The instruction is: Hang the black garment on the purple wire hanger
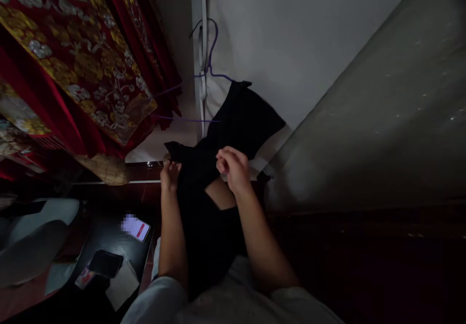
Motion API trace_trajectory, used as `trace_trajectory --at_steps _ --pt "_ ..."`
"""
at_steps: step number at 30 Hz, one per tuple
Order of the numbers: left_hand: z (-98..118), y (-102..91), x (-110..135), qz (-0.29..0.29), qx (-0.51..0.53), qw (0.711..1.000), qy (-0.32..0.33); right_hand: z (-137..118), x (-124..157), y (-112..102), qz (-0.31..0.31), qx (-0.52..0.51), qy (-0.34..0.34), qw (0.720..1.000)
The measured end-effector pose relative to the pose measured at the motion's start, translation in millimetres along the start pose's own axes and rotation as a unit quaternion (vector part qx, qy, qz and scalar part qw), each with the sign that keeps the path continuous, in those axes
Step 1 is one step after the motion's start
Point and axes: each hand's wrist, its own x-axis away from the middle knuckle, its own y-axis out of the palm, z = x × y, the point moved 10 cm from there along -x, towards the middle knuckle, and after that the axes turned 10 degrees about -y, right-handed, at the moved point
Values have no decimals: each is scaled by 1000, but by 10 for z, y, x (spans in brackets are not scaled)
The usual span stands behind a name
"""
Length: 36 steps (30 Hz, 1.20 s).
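Observation:
A black garment point(242, 120) hangs with one side on a purple clothes hanger point(211, 54), whose hook is at a pale vertical strip on the wall. The rest of the cloth droops toward me and over my lap. At its left edge, my left hand point(170, 174) is closed on the cloth, fingers curled upward. My right hand point(234, 166) is closed in a pinch on the middle of the garment, below the hanger. The left arm of the hanger shows bare. Dark folds hide exactly where the fingers meet the fabric.
A red curtain point(98, 66) with gold and silver flowers hangs at left. A lit phone point(140, 229), a dark phone-like object point(106, 264) and a pale packet point(123, 285) lie on a black surface point(109, 231). A grey shiny sheet point(374, 120) slants along the right.

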Motion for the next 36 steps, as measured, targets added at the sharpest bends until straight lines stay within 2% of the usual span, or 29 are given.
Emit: trace_trajectory --at_steps 2,4,8,10,12,14,16,18,21,24,27,30,33,36 --pt "-147 -27 126 33 37 998 -36 -38 124 -254 56 -33 -9 998" --pt "-60 55 227 35 39 998 -32 -148 170 -442 85 -55 -33 994" --pt "446 410 534 1 -27 998 57 -425 141 -605 98 -60 -117 986" --pt "663 671 776 -32 -89 989 117 -507 154 -602 94 -9 -158 983" --pt "787 947 1038 -72 -139 974 166 -495 184 -471 44 81 -170 981" --pt "869 1196 1287 -114 -171 955 213 -386 239 -236 -52 146 -155 976" --pt "953 1374 1489 -147 -197 932 265 -265 325 -16 -141 166 -132 967" --pt "1026 1475 1608 -175 -225 907 310 -215 384 86 -176 181 -122 960" --pt "1058 1473 1554 -214 -250 886 326 -269 382 75 -155 217 -127 955" --pt "860 1410 1304 -275 -272 889 246 -388 350 82 -153 222 -130 954" --pt "501 1369 1161 -342 -342 859 167 -541 337 217 -211 199 -136 947" --pt "275 1275 1112 -375 -424 811 148 -734 303 349 -278 188 -144 931" --pt "317 1049 919 -349 -486 789 141 -972 191 327 -293 219 -164 916" --pt "632 681 549 -249 -524 803 135 -1291 82 219 -282 278 -218 892"
